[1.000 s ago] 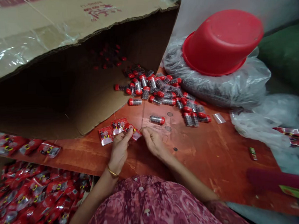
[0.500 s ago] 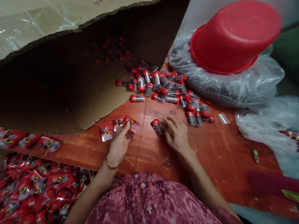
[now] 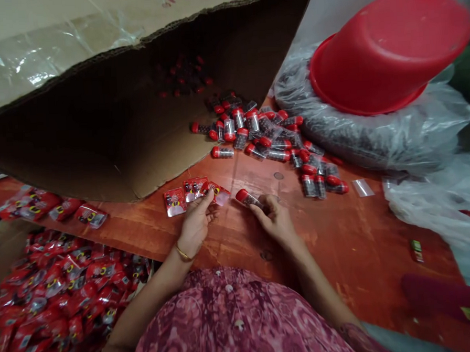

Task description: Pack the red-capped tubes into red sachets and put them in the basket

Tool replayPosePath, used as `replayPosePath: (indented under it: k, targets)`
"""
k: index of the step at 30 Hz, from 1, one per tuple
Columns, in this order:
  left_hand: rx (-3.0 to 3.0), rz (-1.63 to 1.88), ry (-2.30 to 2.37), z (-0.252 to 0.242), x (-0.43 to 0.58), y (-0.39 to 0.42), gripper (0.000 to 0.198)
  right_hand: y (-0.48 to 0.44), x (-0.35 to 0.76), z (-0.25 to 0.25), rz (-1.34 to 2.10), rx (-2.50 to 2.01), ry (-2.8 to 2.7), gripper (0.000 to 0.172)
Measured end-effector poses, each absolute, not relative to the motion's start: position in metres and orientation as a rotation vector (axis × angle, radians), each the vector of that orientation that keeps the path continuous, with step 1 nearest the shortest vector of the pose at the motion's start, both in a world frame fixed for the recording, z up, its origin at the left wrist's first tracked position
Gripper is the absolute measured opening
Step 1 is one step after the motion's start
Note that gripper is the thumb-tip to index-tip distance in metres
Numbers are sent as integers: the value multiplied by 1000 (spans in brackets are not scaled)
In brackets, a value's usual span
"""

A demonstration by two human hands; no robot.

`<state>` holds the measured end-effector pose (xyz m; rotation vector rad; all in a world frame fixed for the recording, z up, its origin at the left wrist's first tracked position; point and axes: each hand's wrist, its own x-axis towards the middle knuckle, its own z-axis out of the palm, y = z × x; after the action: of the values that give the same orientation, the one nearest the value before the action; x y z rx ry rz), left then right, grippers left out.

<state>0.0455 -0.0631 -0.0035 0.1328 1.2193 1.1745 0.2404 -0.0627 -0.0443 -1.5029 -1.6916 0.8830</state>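
Observation:
My left hand point(image 3: 198, 222), with a gold bangle at the wrist, pinches a small red printed packet point(image 3: 221, 195) between thumb and fingers. My right hand point(image 3: 275, 218) is closed on a clear tube point(image 3: 247, 197) with a red cap and dark contents. The tube lies tilted, its cap pointing left towards the packet, a short gap apart from it. Left of the packet, two more red packets, a flat one point(image 3: 175, 202) and another point(image 3: 194, 188), rest on the red table. Beyond my hands spreads a heap of similar red-capped tubes point(image 3: 241, 139).
A large open cardboard box point(image 3: 156, 180) lies at the back left, with tubes inside. An upturned red bucket point(image 3: 386, 52) sits on a bulging plastic bag point(image 3: 355, 143). Filled red packets point(image 3: 68, 295) are piled below the table's left edge. A clear wrapper point(image 3: 362, 187) lies right.
My right hand has closed on the red-capped tube, which has tipped with its cap leftward. The left hand keeps its pinch on the packet. The whole view has shifted slightly.

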Motion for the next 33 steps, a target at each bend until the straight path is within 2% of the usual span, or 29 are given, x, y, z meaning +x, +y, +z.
replayPosePath:
  k: [3, 6, 12, 16, 22, 29, 33]
  targets:
    - [196, 1185, 1256, -2, 47, -63, 41, -69, 237, -30, 1240, -1314, -1435, 30]
    - [240, 1172, 1264, 1, 49, -63, 40, -75, 229, -15, 1369, -1219, -1401, 30]
    - [353, 1187, 1267, 2, 47, -65, 35, -75, 216, -6, 1272, -1209, -1462, 25]
    - [386, 1208, 1259, -2, 48, -65, 40, -76, 211, -11, 1249, -1220, -1430, 23]
    - [432, 1346, 1255, -8, 57, -68, 38, -81, 195, -17, 1288, -1222, -1326, 25]
    - [383, 1300, 1138, -10, 62, -67, 36, -82, 172, -22, 1262, -1235, -1205, 28]
    - [448, 1293, 1160, -15, 56, -66, 34, -80, 167, -25, 1391, -1229, -1171, 30]
